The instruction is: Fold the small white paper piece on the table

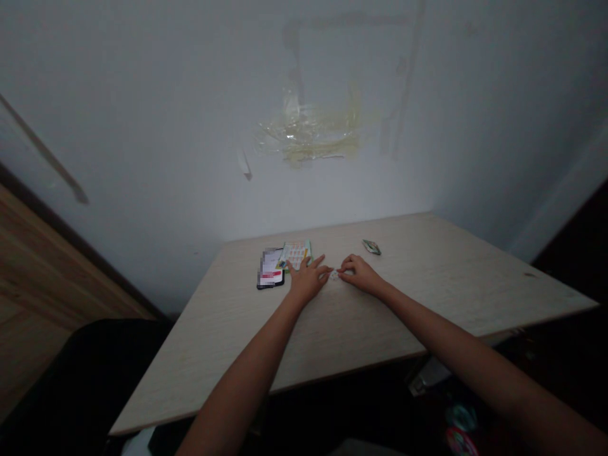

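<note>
A small whitish piece with dark specks (334,275) lies on the table between my two hands, too small and dim to name. My left hand (306,278) rests to its left, fingers spread, with the fingertips nearest the piece at its edge. On the other side my right hand (360,275) has its thumb and fingers drawn together in a pinch at the piece's right edge. Just behind my left hand lies a colourful printed sheet or card (296,253) with rows of small pictures, partly hidden by the fingers.
A dark-edged phone (270,278) with a lit, partly blurred screen lies left of the printed sheet. A small colourful packet (371,247) sits farther back on the right. The pale wooden table (228,316) meets a wall (190,158) with peeling tape.
</note>
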Available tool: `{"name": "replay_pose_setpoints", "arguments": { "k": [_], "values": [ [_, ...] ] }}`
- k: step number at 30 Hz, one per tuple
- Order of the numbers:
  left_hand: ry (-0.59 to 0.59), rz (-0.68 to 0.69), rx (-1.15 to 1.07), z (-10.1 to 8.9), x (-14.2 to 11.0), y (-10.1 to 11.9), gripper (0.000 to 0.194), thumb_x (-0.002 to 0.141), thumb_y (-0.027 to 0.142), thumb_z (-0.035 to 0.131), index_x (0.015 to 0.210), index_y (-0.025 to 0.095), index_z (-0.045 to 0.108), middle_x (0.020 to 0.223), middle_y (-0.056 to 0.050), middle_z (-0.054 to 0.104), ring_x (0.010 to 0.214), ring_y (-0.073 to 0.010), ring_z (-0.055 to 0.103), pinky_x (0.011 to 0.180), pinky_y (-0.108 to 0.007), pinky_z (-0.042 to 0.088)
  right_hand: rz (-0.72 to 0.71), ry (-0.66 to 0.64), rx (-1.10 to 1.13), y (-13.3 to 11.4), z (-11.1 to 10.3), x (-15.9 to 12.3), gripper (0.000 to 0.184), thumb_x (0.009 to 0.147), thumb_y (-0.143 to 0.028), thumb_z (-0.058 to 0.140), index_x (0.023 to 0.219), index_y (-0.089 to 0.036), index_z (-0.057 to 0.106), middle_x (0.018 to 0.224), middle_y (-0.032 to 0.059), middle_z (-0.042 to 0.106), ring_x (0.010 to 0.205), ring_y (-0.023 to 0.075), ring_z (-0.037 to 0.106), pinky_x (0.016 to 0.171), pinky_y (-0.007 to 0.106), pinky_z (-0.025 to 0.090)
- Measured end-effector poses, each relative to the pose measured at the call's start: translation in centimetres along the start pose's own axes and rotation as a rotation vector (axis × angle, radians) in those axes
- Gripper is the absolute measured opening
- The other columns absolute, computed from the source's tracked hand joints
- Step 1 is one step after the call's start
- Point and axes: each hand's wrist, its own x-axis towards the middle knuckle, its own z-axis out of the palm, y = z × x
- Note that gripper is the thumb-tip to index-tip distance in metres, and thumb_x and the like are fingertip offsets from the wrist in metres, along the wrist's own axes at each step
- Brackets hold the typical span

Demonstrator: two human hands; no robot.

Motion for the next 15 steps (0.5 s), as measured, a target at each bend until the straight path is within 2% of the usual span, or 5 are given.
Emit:
{"name": "replay_pose_setpoints", "arguments": {
  "k": [5,9,15],
  "values": [
    [0.011,-0.011,-0.029,0.08,-0.10,0.18,0.032,0.098,0.049,0.044,0.125,0.052,0.062,0.156,0.008,0.042,0.145,-0.0386,0.028,0.101,-0.086,-0.007,0.000,-0.002,-0.012,0.08,0.00,0.02,0.007,0.082,-0.023,0.072,0.085,-0.019,0.078,0.095,0.0070,0.064,0.096,0.0214,0.060,0.092,0.036,0.046],
    [0.067,-0.009,-0.087,-0.33,-0.06,0.31,0.031,0.097,0.045,0.050,0.124,0.046,0.064,0.152,0.004,0.049,0.142,-0.0338,0.034,0.106,-0.082,-0.006,-0.010,-0.009,-0.013,0.05,-0.05,0.00,0.007,0.082,-0.024,0.072,0.085,-0.020,0.077,0.096,0.0065,0.064,0.097,0.0211,0.059,0.093,0.036,0.045],
    [0.103,-0.035,-0.164,-0.73,0.20,0.07,0.017,0.093,0.038,0.059,0.095,0.037,0.076,0.141,0.002,0.059,0.136,-0.0312,0.042,0.109,-0.080,-0.003,-0.008,-0.015,-0.013,-0.24,-0.28,-0.03,0.009,0.083,-0.026,0.072,0.085,-0.018,0.077,0.096,0.0078,0.063,0.097,0.0217,0.059,0.093,0.036,0.045]
  ]
}}
